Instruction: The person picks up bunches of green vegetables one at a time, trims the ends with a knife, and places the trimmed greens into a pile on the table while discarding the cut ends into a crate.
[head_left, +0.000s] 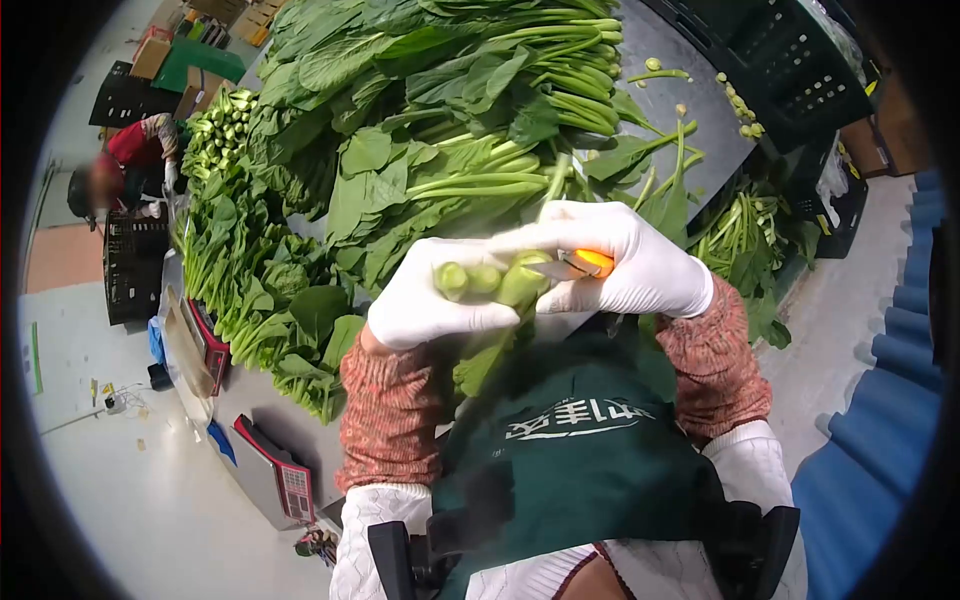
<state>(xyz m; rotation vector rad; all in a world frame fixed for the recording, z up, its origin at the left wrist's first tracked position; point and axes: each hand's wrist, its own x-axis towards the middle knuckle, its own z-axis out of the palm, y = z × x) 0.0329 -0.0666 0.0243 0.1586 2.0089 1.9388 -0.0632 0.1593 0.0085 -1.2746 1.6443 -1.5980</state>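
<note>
My left hand (425, 295), in a white glove, is closed around several thick green vegetable stalks (484, 279) with their cut ends facing right and toward me. In my gloved right hand (640, 262) is a small knife (592, 262) with an orange handle. Its short blade touches the end of the rightmost stalk. Leaves (485, 362) hang below my left hand. Just beyond both hands lies a large heap of leafy greens (440, 190) on the metal table, stems pointing right.
Trimmed stem ends (740, 105) lie on the metal table (690, 60) at right, beside a dark perforated crate (790, 60). More greens (745, 235) sit lower right. Red-edged scales (275, 470) stand at left. Another person (130, 160) works at far left.
</note>
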